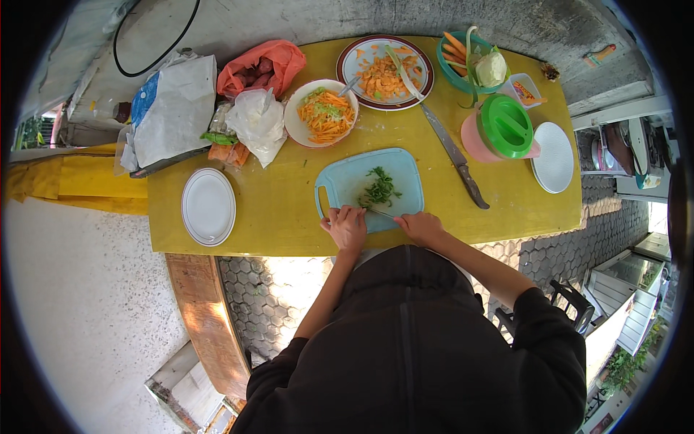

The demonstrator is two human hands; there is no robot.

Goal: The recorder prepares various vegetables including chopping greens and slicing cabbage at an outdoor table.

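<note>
A light blue cutting board (pixel 334 178) lies on the table in front of me. A small heap of chopped green leaves (pixel 379 188) sits on its right half. Over the board's near edge my right hand (pixel 422 227) is closed round a small knife (pixel 381 213), its thin blade pointing left just below the leaves. My left hand (pixel 347 227) rests on the board's near left part, fingers drawn together beside the blade's tip. Whatever lies under those fingertips is hidden.
Behind the board stand a bowl of shredded carrot (pixel 294 119), a plate of cut carrot (pixel 350 59) and a plastic bag (pixel 257 123). To the right lie a large knife (pixel 455 153), a green-lidded pitcher (pixel 504 129) and a white plate (pixel 553 159). More white plates (pixel 209 207) sit left.
</note>
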